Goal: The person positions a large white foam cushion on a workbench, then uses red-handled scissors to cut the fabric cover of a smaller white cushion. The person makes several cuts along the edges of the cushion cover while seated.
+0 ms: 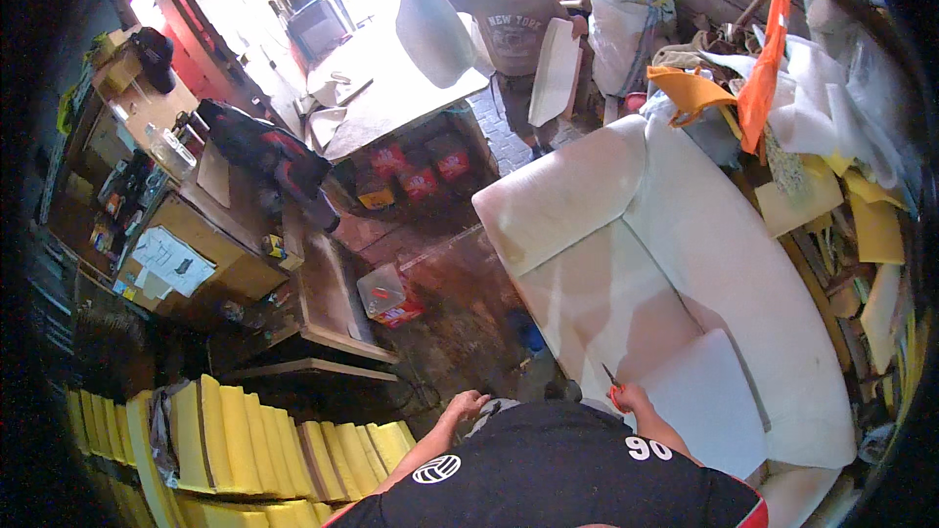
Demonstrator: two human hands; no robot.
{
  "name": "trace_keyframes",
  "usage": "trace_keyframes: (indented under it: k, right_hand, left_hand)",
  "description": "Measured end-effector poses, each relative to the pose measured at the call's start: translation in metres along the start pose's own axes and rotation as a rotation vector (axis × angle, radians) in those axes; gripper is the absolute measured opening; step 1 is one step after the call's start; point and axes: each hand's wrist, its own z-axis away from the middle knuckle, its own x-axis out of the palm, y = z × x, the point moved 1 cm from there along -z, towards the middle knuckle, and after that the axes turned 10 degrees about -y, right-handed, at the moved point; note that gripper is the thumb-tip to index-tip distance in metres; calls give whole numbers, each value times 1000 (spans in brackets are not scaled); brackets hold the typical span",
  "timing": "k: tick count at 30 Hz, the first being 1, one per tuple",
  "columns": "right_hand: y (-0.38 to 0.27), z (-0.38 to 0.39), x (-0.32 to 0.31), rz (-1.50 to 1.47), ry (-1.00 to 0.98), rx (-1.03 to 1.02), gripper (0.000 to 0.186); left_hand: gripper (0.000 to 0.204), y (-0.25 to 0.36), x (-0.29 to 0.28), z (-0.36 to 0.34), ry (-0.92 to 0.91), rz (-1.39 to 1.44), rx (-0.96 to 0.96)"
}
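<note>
Low in the head view, my right hand (631,398) grips scissors (616,383) with orange handles, blades pointing up-left over the seat of a cream upholstered sofa (567,284). A pale cushion or padded piece (699,411) lies on the seat beside my right arm. My left hand (469,404) is by my waist with fingers curled, next to grey material (497,408); I cannot make out what, if anything, is in it.
A person (518,49) beyond the sofa holds pale padded pieces (558,73) beside a worktable (391,108). Stacked yellow foam (245,435) is at lower left, cluttered shelves (166,235) at left, foam scraps (797,205) at right, a box (389,293) on the floor.
</note>
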Motion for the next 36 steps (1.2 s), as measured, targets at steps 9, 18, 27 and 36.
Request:
trace_keyframes:
  k: [9,18,27,36]
  right_hand:
    - [-10,33,5,-12,9,73,45]
    - [-19,92,70,-105,202,198,53]
    - [-73,224,148,-340,61,393,43]
    - [-41,270,246,-367,274,385,48]
  left_hand:
    - [45,-5,-9,-4,193,-29,82]
    - [54,-35,-50,-56,-148,-382,341]
    - [38,41,-93,-34,257,5,692]
    - [35,214,-141,-18,601,278,1098]
